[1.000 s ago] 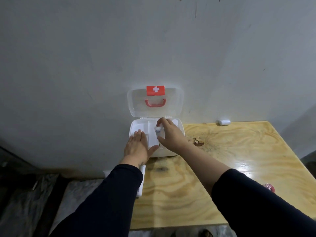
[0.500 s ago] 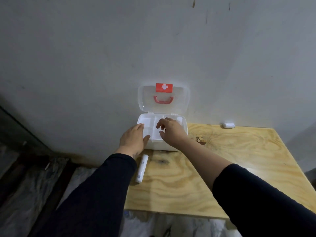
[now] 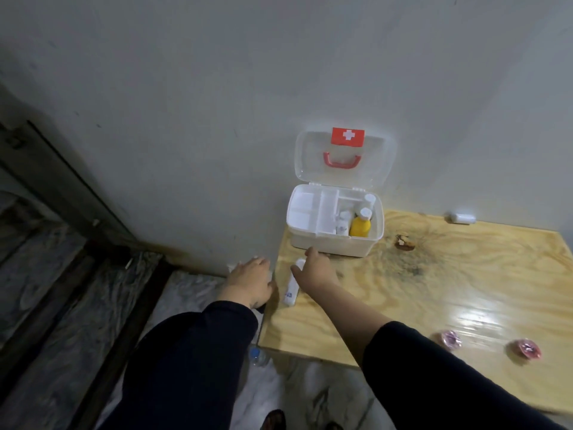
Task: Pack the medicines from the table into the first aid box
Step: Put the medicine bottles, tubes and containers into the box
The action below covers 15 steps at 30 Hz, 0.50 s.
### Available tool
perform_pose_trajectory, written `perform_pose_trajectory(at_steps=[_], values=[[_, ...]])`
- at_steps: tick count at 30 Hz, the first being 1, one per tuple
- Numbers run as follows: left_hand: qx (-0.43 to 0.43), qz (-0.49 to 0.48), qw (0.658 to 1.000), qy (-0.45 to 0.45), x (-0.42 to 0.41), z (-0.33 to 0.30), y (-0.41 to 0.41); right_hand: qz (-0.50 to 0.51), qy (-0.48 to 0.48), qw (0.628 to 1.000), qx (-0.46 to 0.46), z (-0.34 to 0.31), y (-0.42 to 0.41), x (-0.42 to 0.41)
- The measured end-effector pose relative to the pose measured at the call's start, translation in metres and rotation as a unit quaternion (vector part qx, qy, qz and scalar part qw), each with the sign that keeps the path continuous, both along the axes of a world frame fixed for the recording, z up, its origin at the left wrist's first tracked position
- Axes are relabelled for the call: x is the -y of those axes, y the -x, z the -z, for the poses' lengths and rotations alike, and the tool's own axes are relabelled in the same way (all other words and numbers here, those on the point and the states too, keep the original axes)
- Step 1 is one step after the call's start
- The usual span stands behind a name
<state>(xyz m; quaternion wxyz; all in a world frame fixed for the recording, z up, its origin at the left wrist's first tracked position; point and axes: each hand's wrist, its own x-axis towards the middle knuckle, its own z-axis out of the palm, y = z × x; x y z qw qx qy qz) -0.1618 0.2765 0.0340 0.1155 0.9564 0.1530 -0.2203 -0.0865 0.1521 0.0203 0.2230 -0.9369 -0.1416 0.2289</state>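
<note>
Reaching right hand point(image 3: 316, 271) now on tube point(image 3: 291, 288), left hand point(image 3: 248, 283) withdrawn

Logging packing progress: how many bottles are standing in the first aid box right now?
3, all in the right-hand part of the first aid box: a yellow bottle at the front, a small white bottle to its left, another white-capped bottle behind. More may be hidden.

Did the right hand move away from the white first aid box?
Yes. The right hand came out of the white first aid box and toward the person, down to the white tube lying on the wooden table.
</note>
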Motion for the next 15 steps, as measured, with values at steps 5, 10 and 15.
perform_pose_trajectory(at_steps=[5,10,15], values=[[-0.011,0.047,0.999,0.008,-0.015,0.012,0.002,0.042,0.030,0.999,0.002,0.014,0.011,-0.016],[-0.033,0.052,0.998,0.033,-0.018,0.010,-0.011,0.093,-0.016,0.995,-0.010,0.012,0.009,-0.006],[-0.028,0.105,0.991,0.073,0.013,-0.020,-0.046,0.103,-0.020,0.994,0.014,-0.004,-0.008,0.040]])
